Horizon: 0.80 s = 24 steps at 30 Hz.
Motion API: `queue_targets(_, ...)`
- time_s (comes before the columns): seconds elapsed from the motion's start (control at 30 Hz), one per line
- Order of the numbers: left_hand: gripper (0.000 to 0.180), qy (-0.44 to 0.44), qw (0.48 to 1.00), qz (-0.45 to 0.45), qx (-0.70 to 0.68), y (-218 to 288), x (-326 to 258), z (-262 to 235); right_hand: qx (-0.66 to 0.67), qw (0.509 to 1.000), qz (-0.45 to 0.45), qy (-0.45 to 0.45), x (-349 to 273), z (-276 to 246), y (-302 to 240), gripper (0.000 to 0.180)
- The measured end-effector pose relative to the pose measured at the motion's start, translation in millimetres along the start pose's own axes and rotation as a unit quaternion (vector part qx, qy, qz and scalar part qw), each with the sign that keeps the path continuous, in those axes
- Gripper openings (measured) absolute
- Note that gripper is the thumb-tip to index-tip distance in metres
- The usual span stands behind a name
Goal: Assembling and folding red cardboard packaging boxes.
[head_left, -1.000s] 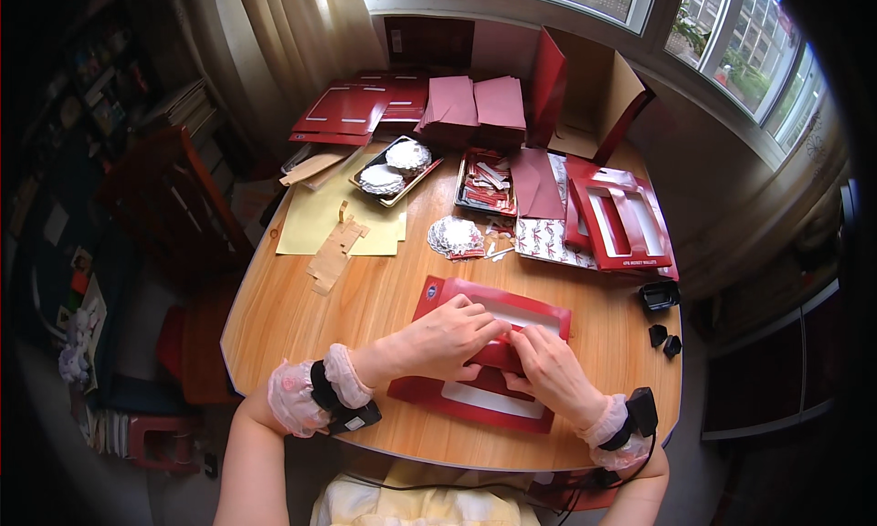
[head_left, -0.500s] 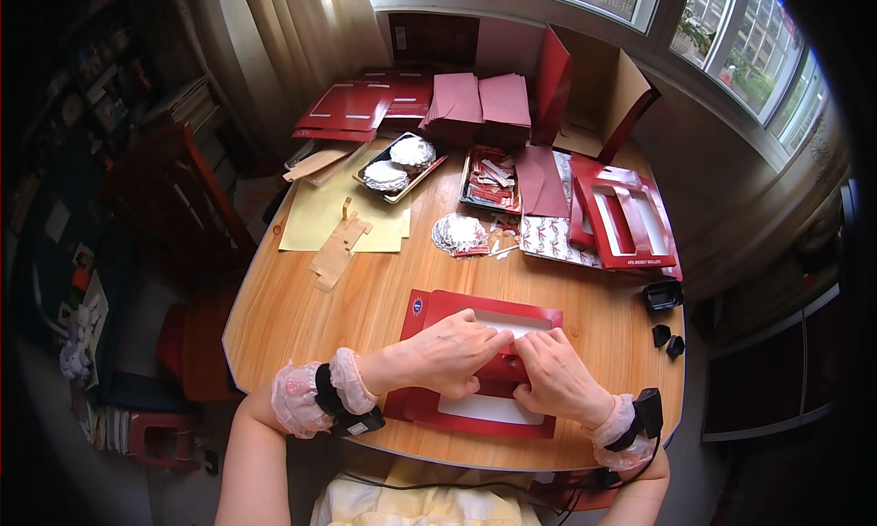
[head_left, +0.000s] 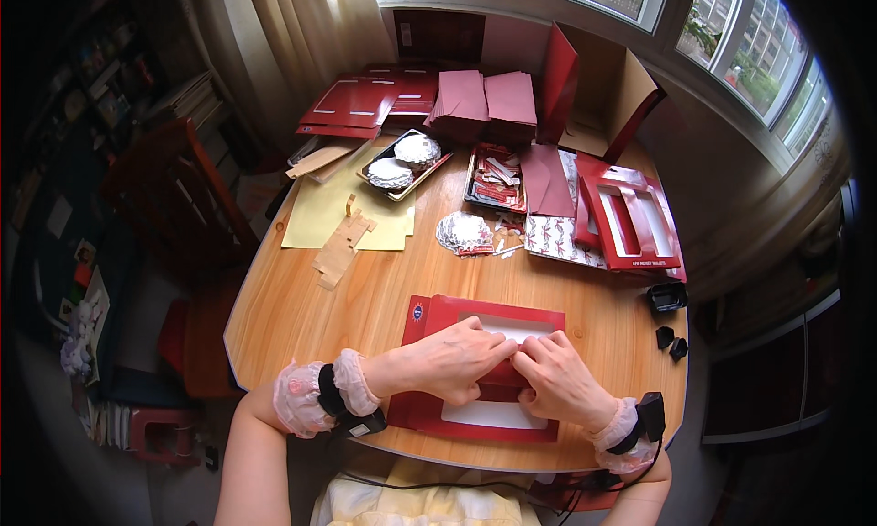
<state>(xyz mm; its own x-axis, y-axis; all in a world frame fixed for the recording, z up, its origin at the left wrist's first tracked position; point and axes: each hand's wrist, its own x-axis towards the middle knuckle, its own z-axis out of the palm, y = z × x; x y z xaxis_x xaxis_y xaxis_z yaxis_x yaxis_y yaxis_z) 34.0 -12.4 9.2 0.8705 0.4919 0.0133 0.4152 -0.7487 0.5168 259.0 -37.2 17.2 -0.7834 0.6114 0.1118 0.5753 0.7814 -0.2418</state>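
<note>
A red cardboard box [head_left: 417, 409] with two window cutouts lies on the table close in front of me. White shows through its windows. Curled over the strip between the windows, my left hand [head_left: 457, 354] is closed, its fingertips pinching the card. My right hand [head_left: 559, 376] meets it there, also closed, thumb and fingers bent onto the same strip. The fingertips nearly touch each other and hide that part of the strip. Whether anything small sits between them I cannot make out.
Beyond the box are a pile of round white-and-silver pieces [head_left: 464, 233], a tray of red packets [head_left: 496, 181] and yellow paper [head_left: 311, 217] with brown tape. Windowed red boxes [head_left: 660, 223] lie at right; pink envelopes [head_left: 510, 97] and an upright carton [head_left: 596, 115] stand behind.
Both hands stay on the middle strip of the box, with only slight movement of the fingers. The whole view has shifted a little.
</note>
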Motion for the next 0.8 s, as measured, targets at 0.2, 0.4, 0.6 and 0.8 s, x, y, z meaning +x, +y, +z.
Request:
queue_targets(0.2, 0.048, 0.013, 0.998, 0.026, 0.060, -6.9, -3.1, -2.8, -0.014, 1.000, -0.004, -0.006, -1.7, -3.2, -2.9, 0.031)
queue_targets(0.4, 0.050, 0.022, 0.997, 0.050, 0.057, -14.0, -7.8, -9.0, -0.029, 1.000, -0.003, -0.009, -2.6, -3.1, -3.7, 0.031)
queue_targets(0.6, 0.046, 0.024, 0.998, 0.051, -0.026, -18.7, -11.2, -10.5, -0.032, 0.999, 0.005, -0.002, -2.3, 0.6, -2.1, 0.030)
queue_targets(0.8, 0.037, 0.041, 0.996, 0.025, 0.077, 0.5, -7.7, 4.9, -0.044, 0.999, -0.006, 0.022, -2.4, 2.2, -2.1, 0.025)
